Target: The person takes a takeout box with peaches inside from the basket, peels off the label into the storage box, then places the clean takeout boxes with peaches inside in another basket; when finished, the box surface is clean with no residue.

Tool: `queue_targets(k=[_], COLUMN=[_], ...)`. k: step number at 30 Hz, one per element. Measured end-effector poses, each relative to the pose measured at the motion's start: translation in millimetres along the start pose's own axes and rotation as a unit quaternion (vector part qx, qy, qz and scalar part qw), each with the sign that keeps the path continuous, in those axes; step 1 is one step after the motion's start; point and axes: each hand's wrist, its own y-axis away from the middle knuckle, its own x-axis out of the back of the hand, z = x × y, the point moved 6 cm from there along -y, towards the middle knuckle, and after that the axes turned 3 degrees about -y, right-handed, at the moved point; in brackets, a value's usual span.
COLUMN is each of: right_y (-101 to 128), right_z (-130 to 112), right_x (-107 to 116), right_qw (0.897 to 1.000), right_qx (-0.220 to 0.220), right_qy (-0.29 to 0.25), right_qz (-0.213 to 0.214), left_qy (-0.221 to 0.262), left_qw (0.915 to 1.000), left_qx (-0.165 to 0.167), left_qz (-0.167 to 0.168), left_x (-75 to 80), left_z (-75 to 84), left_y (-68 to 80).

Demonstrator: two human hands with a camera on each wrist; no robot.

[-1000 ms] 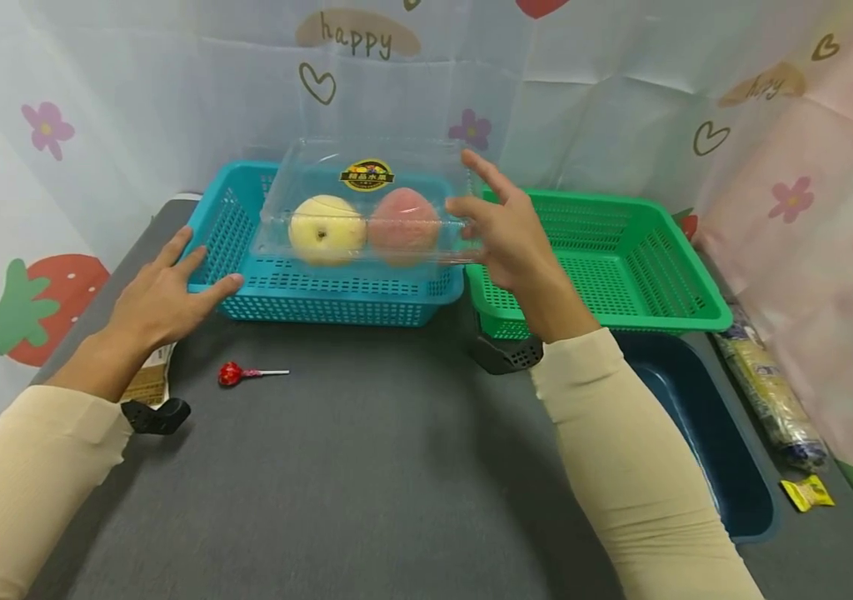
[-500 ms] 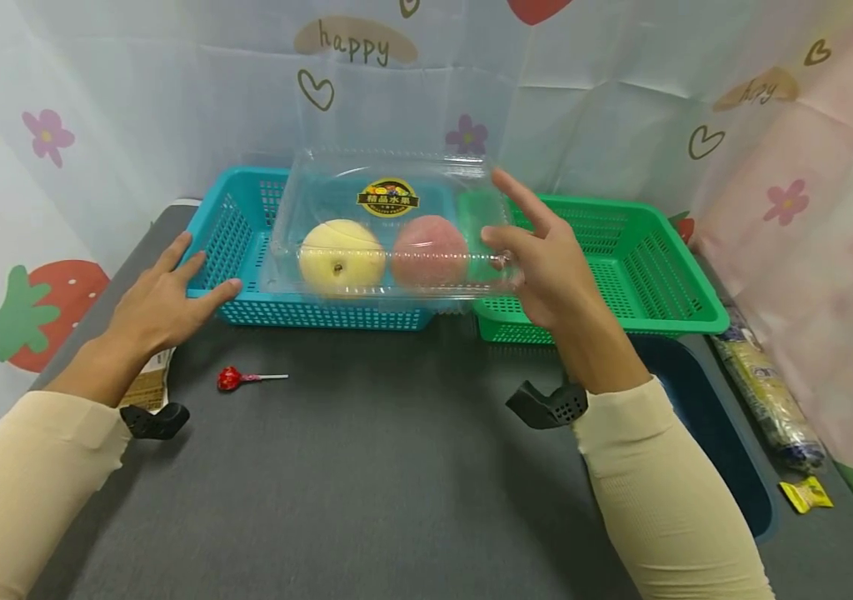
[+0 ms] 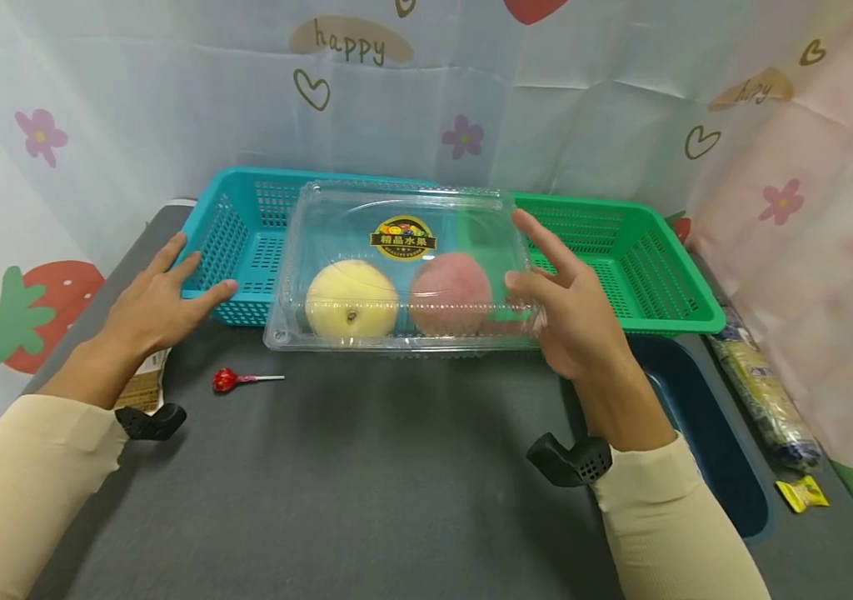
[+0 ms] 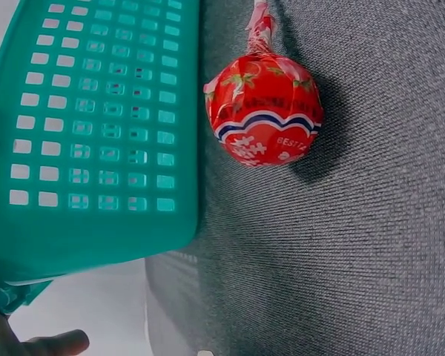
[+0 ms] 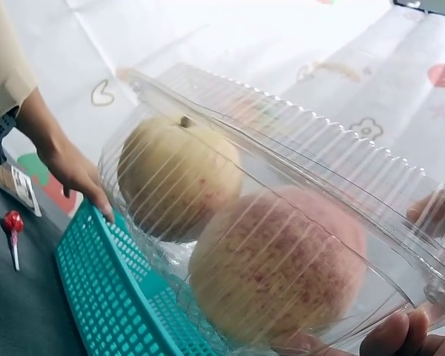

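Note:
A clear plastic fruit box point(image 3: 404, 267) with a yellow and black label holds a yellow fruit point(image 3: 351, 298) and a pink fruit point(image 3: 450, 293). My right hand point(image 3: 527, 271) grips the box's right end, thumb near the front rim and fingers up the side, and holds it just above the grey table in front of the baskets. In the right wrist view the box point(image 5: 282, 222) fills the frame, with fingertips point(image 5: 400, 337) under its edge. My left hand point(image 3: 197, 271) lies flat on the front left corner of the teal basket point(image 3: 235, 225).
A red lollipop point(image 3: 228, 380) lies on the grey mat below my left hand, close to the teal basket wall point(image 4: 96, 126). A green basket point(image 3: 644, 267) stands at the right. Nearer me on the right are a dark blue tray point(image 3: 704, 442) and some packets point(image 3: 764, 400).
My right hand has brought the fruit box from over the teal basket towards me and lower, in front of both baskets. The left hand has stayed on the basket corner.

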Motion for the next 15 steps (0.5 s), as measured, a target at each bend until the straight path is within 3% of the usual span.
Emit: queue_targets(k=[15], right_y=[38], right_z=[10], right_x=[7], right_qw=[1.000], right_qx=[0.011], right_qy=[0.015], right_qz=[-0.001], left_qy=[0.004], left_qw=[1.0000], left_qx=[0.006], left_qz=[-0.001], left_x=[-0.2], left_z=[-0.2], left_y=[0.3])
